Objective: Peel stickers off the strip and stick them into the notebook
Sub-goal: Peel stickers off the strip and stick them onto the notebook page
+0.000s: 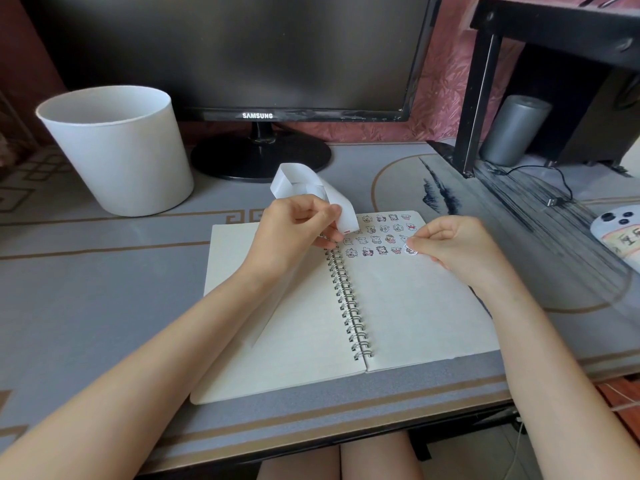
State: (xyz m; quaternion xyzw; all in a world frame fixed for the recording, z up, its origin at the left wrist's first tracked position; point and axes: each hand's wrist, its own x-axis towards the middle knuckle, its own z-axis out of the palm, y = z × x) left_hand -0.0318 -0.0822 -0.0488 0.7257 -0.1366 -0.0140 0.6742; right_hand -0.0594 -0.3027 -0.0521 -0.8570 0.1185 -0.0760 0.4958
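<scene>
A spiral notebook (pixel 408 306) lies open on the desk, its right page carrying several small cartoon stickers (pixel 375 239) in rows at the top. My left hand (pixel 298 230) pinches a curled white backing strip (pixel 301 183) above the spiral binding. My right hand (pixel 457 247) holds one small sticker (pixel 411 250) between thumb and forefinger, right at the end of the lowest sticker row; whether it touches the page I cannot tell.
A white bucket (pixel 117 150) stands at the back left. A dark monitor (pixel 242 53) on its round stand sits behind the notebook. At the right are a black shelf frame (pixel 481 98), a grey cylinder (pixel 516 129), a cable and a phone (pixel 620 233).
</scene>
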